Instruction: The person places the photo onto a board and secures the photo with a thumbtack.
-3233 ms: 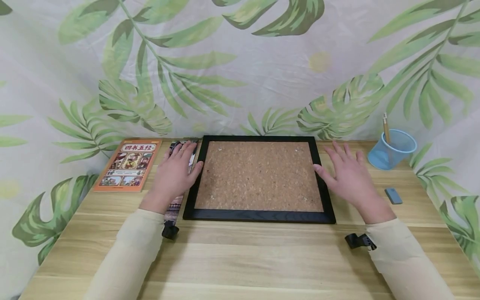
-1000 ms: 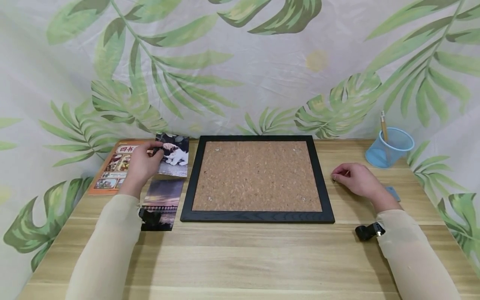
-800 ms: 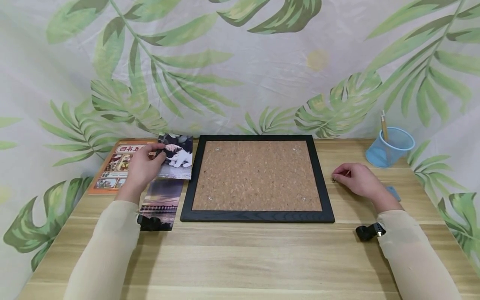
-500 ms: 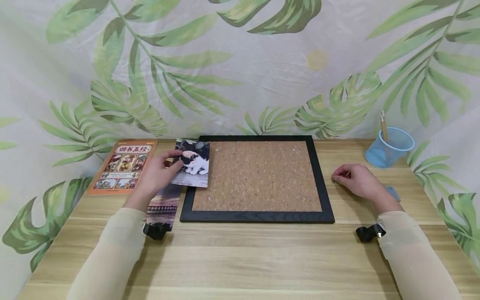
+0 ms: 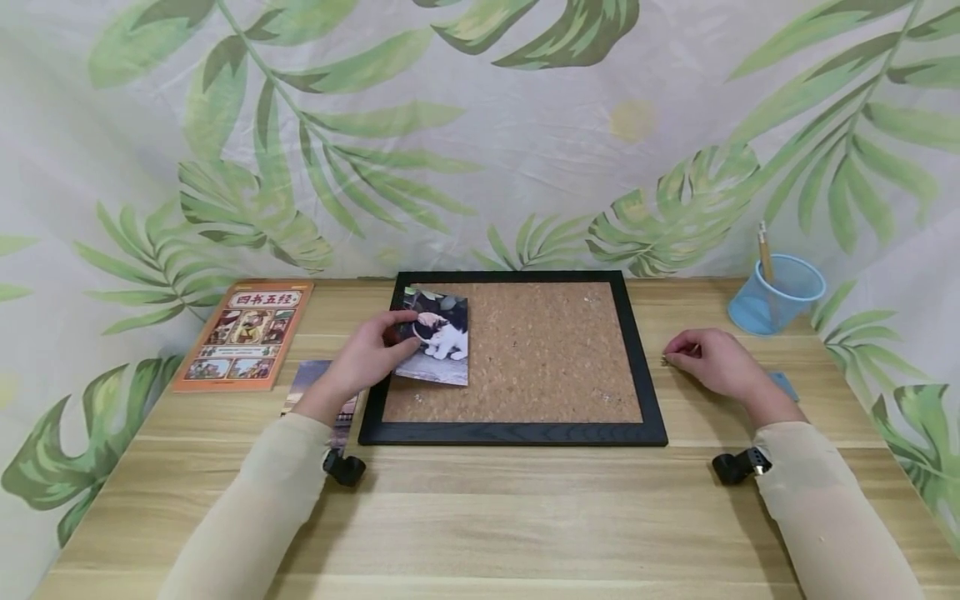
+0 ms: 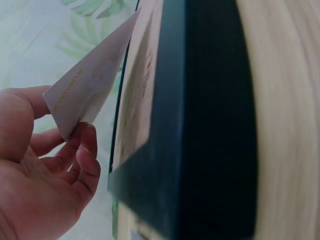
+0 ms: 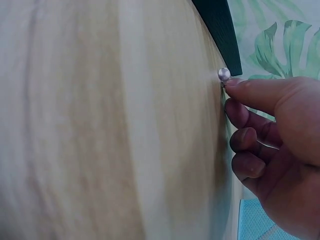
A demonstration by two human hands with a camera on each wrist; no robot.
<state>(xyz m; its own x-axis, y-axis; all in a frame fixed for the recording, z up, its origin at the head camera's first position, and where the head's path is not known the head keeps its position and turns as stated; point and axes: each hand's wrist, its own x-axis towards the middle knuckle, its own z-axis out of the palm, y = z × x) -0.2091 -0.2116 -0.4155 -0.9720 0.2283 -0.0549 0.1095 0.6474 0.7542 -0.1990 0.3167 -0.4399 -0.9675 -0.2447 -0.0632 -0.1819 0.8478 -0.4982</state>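
In the head view my left hand [image 5: 369,354] pinches the left edge of a cat photo [image 5: 444,343] between thumb and fingers. The photo covers the left part of a black-framed cork board [image 5: 540,358]. Seen from the left wrist, its white back [image 6: 92,72] is tilted, with the lower corner at my fingertips. Right of the board, my right hand [image 5: 716,364] is low over the table, pinching a small shiny push pin [image 7: 224,74] between thumb and forefinger. Small shiny pins [image 5: 606,397] show near the board's corners.
A sunset photo [image 5: 307,379] lies left of the board, partly under my left forearm. Farther left is an orange book [image 5: 247,337]. A blue mesh cup [image 5: 776,296] with a pencil [image 5: 765,254] stands at the back right, near a blue-grey eraser [image 5: 784,386]. A leaf-patterned cloth hangs behind.
My left hand has carried the cat photo rightward from beside the book to over the board's left part. My right hand, earlier spread at the frame, now pinches the pin and has stayed put lately.
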